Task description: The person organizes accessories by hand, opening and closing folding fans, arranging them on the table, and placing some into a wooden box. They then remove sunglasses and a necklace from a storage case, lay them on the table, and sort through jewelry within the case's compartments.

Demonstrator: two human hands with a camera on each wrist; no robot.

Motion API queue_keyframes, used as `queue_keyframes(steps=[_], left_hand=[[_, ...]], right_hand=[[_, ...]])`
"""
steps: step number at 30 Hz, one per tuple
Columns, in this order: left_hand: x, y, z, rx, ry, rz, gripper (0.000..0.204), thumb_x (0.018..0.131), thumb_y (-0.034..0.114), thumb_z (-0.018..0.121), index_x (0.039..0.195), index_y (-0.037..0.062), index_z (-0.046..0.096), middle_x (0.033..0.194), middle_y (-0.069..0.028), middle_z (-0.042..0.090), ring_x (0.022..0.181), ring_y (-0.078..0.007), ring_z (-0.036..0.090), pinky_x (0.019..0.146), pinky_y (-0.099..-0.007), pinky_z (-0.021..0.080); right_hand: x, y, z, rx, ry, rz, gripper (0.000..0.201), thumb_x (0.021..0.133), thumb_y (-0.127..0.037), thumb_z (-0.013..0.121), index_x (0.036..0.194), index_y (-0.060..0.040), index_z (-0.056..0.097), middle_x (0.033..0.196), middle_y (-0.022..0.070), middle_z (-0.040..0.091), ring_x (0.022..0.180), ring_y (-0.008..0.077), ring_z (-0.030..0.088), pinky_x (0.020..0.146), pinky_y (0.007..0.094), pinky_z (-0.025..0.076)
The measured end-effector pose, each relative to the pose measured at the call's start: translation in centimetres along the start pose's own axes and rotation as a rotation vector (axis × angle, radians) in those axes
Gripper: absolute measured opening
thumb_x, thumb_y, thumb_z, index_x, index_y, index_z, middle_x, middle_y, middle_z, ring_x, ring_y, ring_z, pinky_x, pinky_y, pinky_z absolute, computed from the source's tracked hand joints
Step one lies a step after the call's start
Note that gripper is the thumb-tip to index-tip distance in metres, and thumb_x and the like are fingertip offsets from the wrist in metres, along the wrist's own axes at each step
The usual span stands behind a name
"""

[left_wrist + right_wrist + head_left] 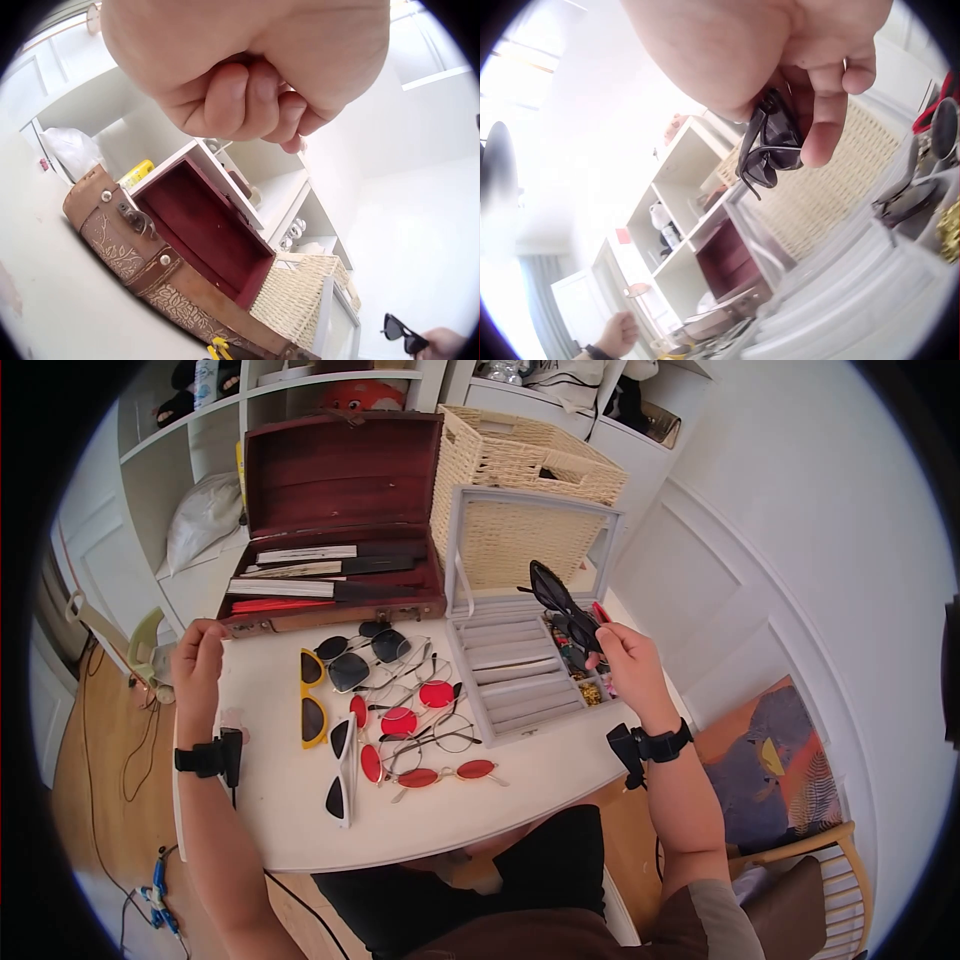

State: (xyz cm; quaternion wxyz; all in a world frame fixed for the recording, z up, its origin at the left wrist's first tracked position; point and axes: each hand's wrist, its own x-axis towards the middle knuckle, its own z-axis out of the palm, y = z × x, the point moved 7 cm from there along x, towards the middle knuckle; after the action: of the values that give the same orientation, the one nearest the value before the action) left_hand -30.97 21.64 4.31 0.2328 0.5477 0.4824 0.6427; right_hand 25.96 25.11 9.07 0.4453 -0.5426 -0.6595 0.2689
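In the head view my right hand (632,668) pinches a pair of black sunglasses (562,603) over the right side of a grey jewelry box (520,680). The right wrist view shows the dark lenses (769,142) hanging between thumb and fingers. My left hand (199,656) is raised near the front left corner of the brown chest (350,600), its fingers (240,101) curled with nothing in them. Between the hands lie yellow sunglasses (314,700), white-framed sunglasses (341,770), red oval sunglasses (445,773) and several wire-framed glasses.
Folding fans (300,588) fill the open chest. Behind the jewelry box's raised mirrored lid stands a woven basket (530,455). The box's right compartments hold trinkets and more glasses (911,199). A white wall (800,540) closes the right side; shelves (180,440) rise behind.
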Motion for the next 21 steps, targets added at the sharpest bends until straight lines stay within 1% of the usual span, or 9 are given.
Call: queue_keyframes(steps=[1, 2, 4, 9, 14, 15, 18, 19, 21], left_hand=[[-0.2, 0.5, 0.5, 0.000, -0.029, 0.014, 0.016, 0.104, 0.017, 0.054, 0.094, 0.0079, 0.062, 0.068, 0.0121, 0.039, 0.057, 0.0018, 0.028, 0.050, -0.0191, 0.020], [-0.4, 1.0, 1.0, 0.002, -0.058, 0.026, 0.015, 0.104, 0.016, 0.055, 0.094, 0.0072, 0.062, 0.070, 0.0115, 0.041, 0.059, 0.0013, 0.030, 0.052, -0.0190, 0.022], [-0.9, 2.0, 1.7, 0.024, -0.071, 0.051, 0.011, 0.102, 0.012, 0.057, 0.097, 0.0050, 0.064, 0.084, 0.0076, 0.055, 0.068, -0.0006, 0.037, 0.060, -0.0183, 0.029], [-2.3, 5.7, 4.6, 0.069, -0.209, 0.159, 0.010, 0.099, 0.003, 0.057, 0.102, -0.0009, 0.065, 0.094, -0.0019, 0.061, 0.084, -0.0089, 0.051, 0.080, -0.0239, 0.042], [-2.9, 6.9, 6.6, 0.204, -0.348, 0.288, 0.024, 0.090, 0.004, 0.066, 0.113, 0.0074, 0.071, 0.107, -0.0034, 0.057, 0.093, -0.0145, 0.053, 0.083, -0.0271, 0.043], [-2.9, 6.7, 6.7, 0.236, -0.396, 0.283, 0.030, 0.090, 0.006, 0.069, 0.119, 0.0105, 0.072, 0.117, -0.0048, 0.055, 0.105, -0.0180, 0.052, 0.091, -0.0307, 0.043], [-3.4, 7.9, 7.7, 0.260, -0.424, 0.339, 0.032, 0.087, 0.002, 0.068, 0.117, 0.0079, 0.071, 0.124, -0.0070, 0.052, 0.115, -0.0206, 0.051, 0.100, -0.0352, 0.041], [-3.4, 7.2, 7.9, 0.235, -0.464, 0.270, 0.031, 0.085, 0.004, 0.072, 0.115, 0.0088, 0.073, 0.130, -0.0079, 0.050, 0.123, -0.0229, 0.049, 0.105, -0.0382, 0.039], [-3.5, 7.1, 8.1, 0.218, -0.487, 0.255, 0.030, 0.084, 0.004, 0.074, 0.113, 0.0091, 0.074, 0.132, -0.0077, 0.050, 0.123, -0.0235, 0.048, 0.106, -0.0384, 0.039]], right_hand=[[-0.8, -2.4, 1.0, -0.002, -0.036, 0.111, 0.027, 0.102, -0.021, 0.055, 0.102, 0.0010, 0.070, 0.070, 0.0024, 0.065, 0.062, 0.0069, 0.055, 0.060, 0.0240, 0.041], [-0.7, -2.4, 1.8, 0.015, -0.051, 0.106, 0.027, 0.102, -0.021, 0.055, 0.102, 0.0010, 0.070, 0.070, 0.0024, 0.065, 0.062, 0.0069, 0.055, 0.060, 0.0240, 0.041], [-0.6, -3.4, 4.6, 0.018, -0.232, -0.041, 0.027, 0.102, -0.022, 0.055, 0.102, 0.0008, 0.070, 0.070, 0.0018, 0.065, 0.063, 0.0059, 0.052, 0.059, 0.0246, 0.039], [-1.9, -7.7, 11.9, 0.095, -0.465, -0.053, 0.028, 0.102, -0.023, 0.055, 0.098, 0.0013, 0.069, 0.069, 0.0013, 0.063, 0.064, 0.0062, 0.052, 0.060, 0.0249, 0.040], [-2.6, -8.4, 18.3, 0.129, -0.610, -0.030, 0.033, 0.102, -0.025, 0.054, 0.089, 0.0022, 0.067, 0.067, 0.0028, 0.062, 0.063, 0.0087, 0.057, 0.059, 0.0274, 0.045], [-2.9, -8.5, 19.3, 0.149, -0.631, -0.006, 0.033, 0.102, -0.026, 0.054, 0.089, 0.0024, 0.066, 0.067, 0.0031, 0.063, 0.062, 0.0092, 0.057, 0.059, 0.0278, 0.045], [-3.1, -9.1, 21.2, 0.142, -0.668, 0.034, 0.033, 0.102, -0.027, 0.054, 0.092, 0.0022, 0.067, 0.068, 0.0037, 0.063, 0.061, 0.0104, 0.057, 0.059, 0.0287, 0.046], [-3.2, -9.3, 21.6, 0.161, -0.680, 0.040, 0.033, 0.103, -0.027, 0.053, 0.093, 0.0017, 0.067, 0.068, 0.0033, 0.063, 0.061, 0.0102, 0.057, 0.059, 0.0286, 0.046], [-3.4, -9.6, 22.2, 0.193, -0.704, 0.055, 0.033, 0.103, -0.028, 0.053, 0.096, 0.0007, 0.068, 0.068, 0.0025, 0.063, 0.061, 0.0098, 0.057, 0.059, 0.0285, 0.046]])
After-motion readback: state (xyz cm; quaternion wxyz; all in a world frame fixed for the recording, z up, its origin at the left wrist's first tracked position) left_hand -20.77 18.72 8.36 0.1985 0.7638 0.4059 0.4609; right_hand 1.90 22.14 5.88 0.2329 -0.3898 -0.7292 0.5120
